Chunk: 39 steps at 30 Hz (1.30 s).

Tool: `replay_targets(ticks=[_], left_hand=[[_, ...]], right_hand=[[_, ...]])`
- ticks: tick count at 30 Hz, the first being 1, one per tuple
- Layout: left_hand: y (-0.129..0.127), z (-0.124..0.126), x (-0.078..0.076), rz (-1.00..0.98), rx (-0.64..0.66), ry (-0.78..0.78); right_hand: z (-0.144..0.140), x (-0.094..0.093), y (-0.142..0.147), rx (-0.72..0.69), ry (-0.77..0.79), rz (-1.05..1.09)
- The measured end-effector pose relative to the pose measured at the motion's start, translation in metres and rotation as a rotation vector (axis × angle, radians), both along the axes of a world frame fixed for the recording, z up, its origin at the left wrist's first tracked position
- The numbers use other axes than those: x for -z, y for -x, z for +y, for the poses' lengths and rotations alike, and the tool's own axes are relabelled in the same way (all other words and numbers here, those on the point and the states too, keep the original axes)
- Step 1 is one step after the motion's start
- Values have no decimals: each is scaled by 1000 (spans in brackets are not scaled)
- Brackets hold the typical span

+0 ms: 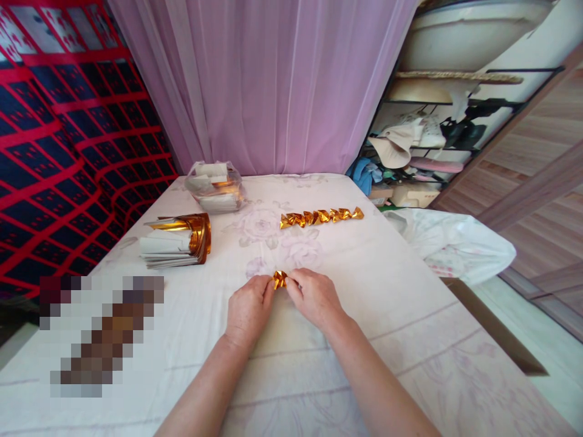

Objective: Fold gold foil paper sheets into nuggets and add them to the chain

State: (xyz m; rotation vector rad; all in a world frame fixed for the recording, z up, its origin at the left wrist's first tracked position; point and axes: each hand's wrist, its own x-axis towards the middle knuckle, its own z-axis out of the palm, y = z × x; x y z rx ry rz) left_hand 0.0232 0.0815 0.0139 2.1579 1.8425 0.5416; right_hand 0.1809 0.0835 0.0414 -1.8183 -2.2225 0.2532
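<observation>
Between my two hands is a small folded piece of shiny gold foil paper [280, 279]. My left hand [249, 308] pinches its left end with thumb and fingers. At its right end, my right hand [317, 297] closes on it in the same way. Beyond them lies a row of folded gold foil pieces [321, 217], set close together. To the left rests a bent stack of gold-and-white foil sheets [175, 241]. Behind that stack stands a clear plastic bag [215, 187] with more such sheets inside.
A flowered white cloth covers the table [382, 376]. A pixelated patch [107, 337] hides something at the left. Lilac curtains [282, 85] hang at the back. On the right are a crowded shelf [419, 127], a white plastic bag [460, 243] and a wooden door [542, 182].
</observation>
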Motion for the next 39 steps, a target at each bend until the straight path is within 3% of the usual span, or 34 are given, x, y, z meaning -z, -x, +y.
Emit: replay_targets(ticks=[15, 27, 39], left_hand=[[3, 2, 0, -91, -40, 0], [8, 4, -1, -38, -83, 15], [2, 2, 0, -66, -22, 35]], right_hand=[[2, 4, -8, 44, 2, 84], [3, 5, -8, 44, 49, 89], [-1, 2, -1, -1, 45, -18]])
